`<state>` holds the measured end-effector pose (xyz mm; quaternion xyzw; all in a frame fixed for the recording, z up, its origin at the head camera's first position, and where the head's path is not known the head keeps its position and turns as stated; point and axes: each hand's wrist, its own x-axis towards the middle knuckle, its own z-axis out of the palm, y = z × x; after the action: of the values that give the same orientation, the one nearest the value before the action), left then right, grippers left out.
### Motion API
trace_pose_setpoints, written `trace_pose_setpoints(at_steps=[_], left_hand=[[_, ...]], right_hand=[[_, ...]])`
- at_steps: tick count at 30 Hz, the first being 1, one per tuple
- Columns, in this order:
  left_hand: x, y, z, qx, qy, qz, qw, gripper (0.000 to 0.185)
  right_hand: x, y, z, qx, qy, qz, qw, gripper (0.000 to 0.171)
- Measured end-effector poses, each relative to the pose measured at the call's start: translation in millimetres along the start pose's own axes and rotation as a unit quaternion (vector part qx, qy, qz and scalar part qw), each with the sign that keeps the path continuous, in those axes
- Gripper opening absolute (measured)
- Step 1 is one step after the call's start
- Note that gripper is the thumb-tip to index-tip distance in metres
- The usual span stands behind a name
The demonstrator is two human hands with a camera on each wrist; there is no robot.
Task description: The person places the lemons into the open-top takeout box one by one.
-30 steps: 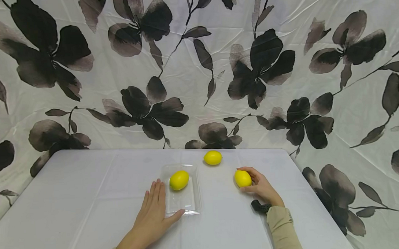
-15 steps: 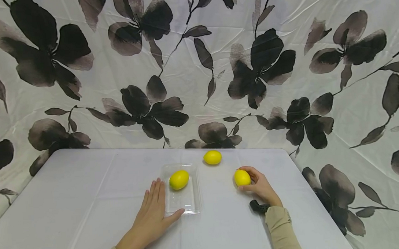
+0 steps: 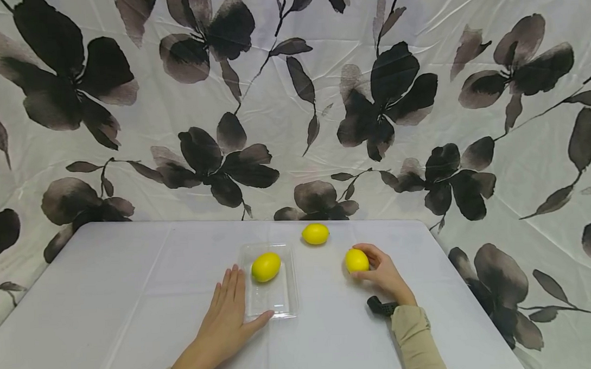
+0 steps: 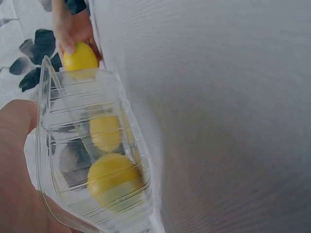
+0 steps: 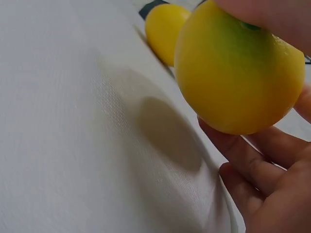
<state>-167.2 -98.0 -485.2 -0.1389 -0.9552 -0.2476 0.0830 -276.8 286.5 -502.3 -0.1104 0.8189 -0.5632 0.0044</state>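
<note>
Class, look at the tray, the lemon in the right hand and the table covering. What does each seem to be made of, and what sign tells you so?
Tray: thin clear plastic, glossy; the lemon inside shows through its ribbed walls.
Lemon gripped by the right hand: smooth, evenly yellow, faintly matte skin; real or imitation cannot be told.
Table covering: white woven cloth, probably; the right wrist view shows a fine weave.

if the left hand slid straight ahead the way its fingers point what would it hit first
Probably nothing: the left hand lies flat along the clear tray's left edge, fingers pointing to the far table edge. Only bare tablecloth shows ahead; the lemon in the tray sits just right of that line.
</note>
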Motion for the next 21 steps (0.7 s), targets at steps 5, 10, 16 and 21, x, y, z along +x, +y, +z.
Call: trace_pose_setpoints(at_steps=[5, 10, 16, 21], left_hand=[[-0.9, -0.3, 0.3, 0.002, 0.006, 0.002, 1.0, 0.109], [-1.0, -0.1, 0.7, 0.002, 0.006, 0.0, 1.0, 0.11], [-1.3, -0.1, 0.7, 0.002, 0.009, 0.0, 1.0, 0.108], [-1.2, 0.0, 1.0, 0.004, 0.005, -0.002, 1.0, 0.11]], right_hand=[[1.9, -7.2, 7.8, 0.0, -0.002, -0.015, 1.0, 0.068], [4.0, -16.6, 14.4, 0.009, 0.006, -0.017, 1.0, 0.068], [-1.6, -49.1, 24.1, 0.02, -0.009, -0.027, 0.999, 0.067], [-3.7, -70.1, 30.4, 0.004, -0.023, -0.033, 0.999, 0.067]])
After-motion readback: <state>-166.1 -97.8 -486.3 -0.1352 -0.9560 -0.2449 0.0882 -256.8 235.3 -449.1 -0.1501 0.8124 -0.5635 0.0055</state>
